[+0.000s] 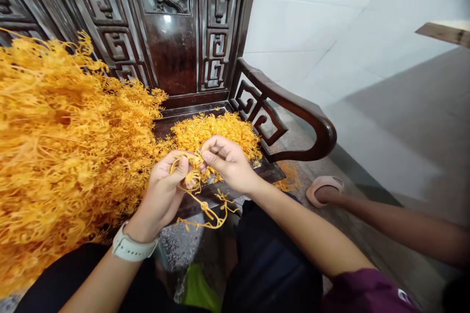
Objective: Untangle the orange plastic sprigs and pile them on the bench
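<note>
A huge heap of orange-yellow branching strands [69,132] fills the left side, and a smaller pile of the same strands [216,132] lies on the dark wooden bench seat [176,127]. My left hand [165,190], with a white smartwatch [134,247] on its wrist, pinches a loose tangle of strands [205,210]. My right hand [227,164] grips the same tangle between thumb and fingers, close to the left hand. The strands dangle below both hands, over my dark trousers [271,264].
The bench has a carved dark wood back [172,44] and a fretwork armrest [293,107]. Beyond it, a person's bare leg [396,220] ends in a pink slipper [325,190] on the grey floor [411,107]. White tiled wall [312,24] stands behind.
</note>
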`<state>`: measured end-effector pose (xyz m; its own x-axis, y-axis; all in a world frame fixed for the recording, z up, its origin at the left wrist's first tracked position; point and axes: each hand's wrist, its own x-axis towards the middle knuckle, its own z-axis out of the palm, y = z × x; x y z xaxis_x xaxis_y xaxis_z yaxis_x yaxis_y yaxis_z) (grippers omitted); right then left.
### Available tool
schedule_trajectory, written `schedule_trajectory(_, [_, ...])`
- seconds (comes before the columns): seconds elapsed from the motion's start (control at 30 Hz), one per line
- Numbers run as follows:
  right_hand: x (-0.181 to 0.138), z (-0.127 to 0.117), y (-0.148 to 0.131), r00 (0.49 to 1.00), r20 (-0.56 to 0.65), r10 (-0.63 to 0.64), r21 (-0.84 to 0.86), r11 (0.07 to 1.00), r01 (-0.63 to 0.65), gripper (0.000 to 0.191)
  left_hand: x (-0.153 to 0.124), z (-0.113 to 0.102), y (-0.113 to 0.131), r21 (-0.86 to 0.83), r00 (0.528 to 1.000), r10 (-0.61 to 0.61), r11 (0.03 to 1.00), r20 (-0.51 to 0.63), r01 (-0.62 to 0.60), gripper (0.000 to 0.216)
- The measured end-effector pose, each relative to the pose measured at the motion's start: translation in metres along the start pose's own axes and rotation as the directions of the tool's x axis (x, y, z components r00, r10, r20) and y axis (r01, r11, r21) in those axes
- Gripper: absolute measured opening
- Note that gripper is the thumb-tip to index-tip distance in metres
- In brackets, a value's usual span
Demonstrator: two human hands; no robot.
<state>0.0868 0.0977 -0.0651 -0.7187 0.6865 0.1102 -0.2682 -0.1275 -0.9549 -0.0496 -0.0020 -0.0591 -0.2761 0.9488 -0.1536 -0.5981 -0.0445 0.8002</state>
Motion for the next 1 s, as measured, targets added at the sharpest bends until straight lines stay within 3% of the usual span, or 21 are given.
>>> schedule_trajectory(0.17, [0.002, 0.008, 0.011, 0.988, 0.100, 0.114, 0.160, 0.979, -0.129, 0.047, 0.004, -0.007, 0.000, -0.201, 0.993, -0.099, 0.973, 0.059, 0.109, 0.027])
schedule_trajectory(0.3, [0.004, 0.010, 0.007, 0.976, 0.193, 0.097, 0.213, 0.967, -0.138, 0.045, 0.002, -0.005, 0.013, -0.332, 0.984, -0.121, 0.930, 0.134, 0.159, 0.028])
schedule_trajectory(0.43, [0.011, 0.006, 0.004, 0.970, 0.224, 0.098, 0.249, 0.956, -0.154, 0.038, 0.000, -0.005, 0.033, -0.431, 0.992, -0.043, 0.898, 0.115, 0.089, 0.030])
schedule_trajectory(0.53, [0.028, -0.015, 0.001, 1.000, 0.010, 0.019, 0.055, 0.998, -0.020, 0.036, 0.001, -0.009, 0.039, -0.284, 1.000, -0.014, 0.959, -0.021, 0.008, 0.024])
schedule_trajectory(0.6, [0.042, -0.039, -0.001, 0.985, -0.135, -0.112, -0.153, 0.984, 0.091, 0.033, 0.002, -0.012, 0.037, -0.214, 0.992, -0.019, 0.977, -0.126, -0.008, 0.019])
schedule_trajectory(0.67, [0.053, -0.065, -0.002, 0.955, -0.204, -0.214, -0.372, 0.920, 0.126, 0.030, 0.004, -0.014, 0.033, -0.173, 0.981, -0.022, 0.985, -0.192, -0.012, 0.017])
schedule_trajectory(0.83, [0.061, -0.105, -0.001, 0.932, -0.193, -0.306, -0.787, 0.616, 0.039, 0.018, 0.006, -0.014, 0.026, -0.065, 0.984, 0.023, 0.997, -0.179, -0.035, 0.027])
schedule_trajectory(1.0, [0.058, -0.116, -0.007, 0.934, -0.174, -0.311, -0.909, 0.415, -0.031, 0.022, 0.019, -0.003, 0.022, -0.078, 0.970, 0.022, 0.996, -0.242, -0.042, 0.030])
